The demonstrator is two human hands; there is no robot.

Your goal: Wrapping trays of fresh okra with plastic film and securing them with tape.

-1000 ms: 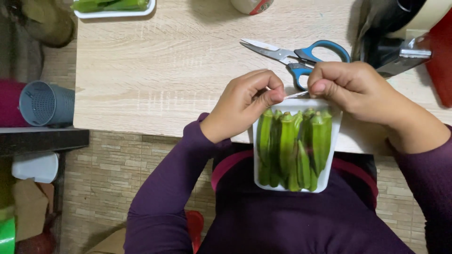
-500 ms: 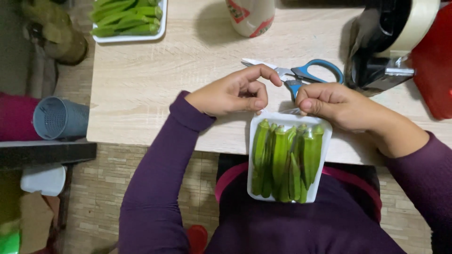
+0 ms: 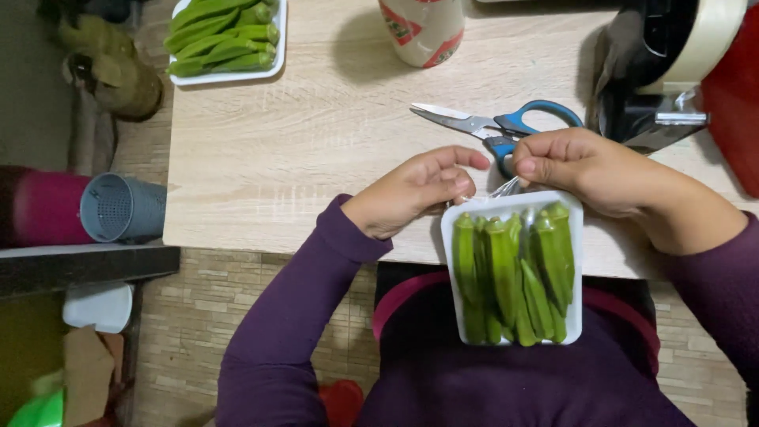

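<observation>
White tray (image 3: 456,261), okra (image 3: 514,273) lengthwise toward body, hands pinching film (image 3: 506,188)

A pale wood-grain tabletop (image 3: 316,150) spreads beyond the fingers, lit evenly from above, with soft shadows cast on it. Below its near edge, left of the fingers, lies a floor of small beige brick-pattern tiles (image 3: 198,332). Far left, a dark shelf board (image 3: 87,265) juts toward the table.

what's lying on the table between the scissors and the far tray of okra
Nothing: in the head view, only bare wooden table runs between the scissors and the far tray of okra.
</observation>
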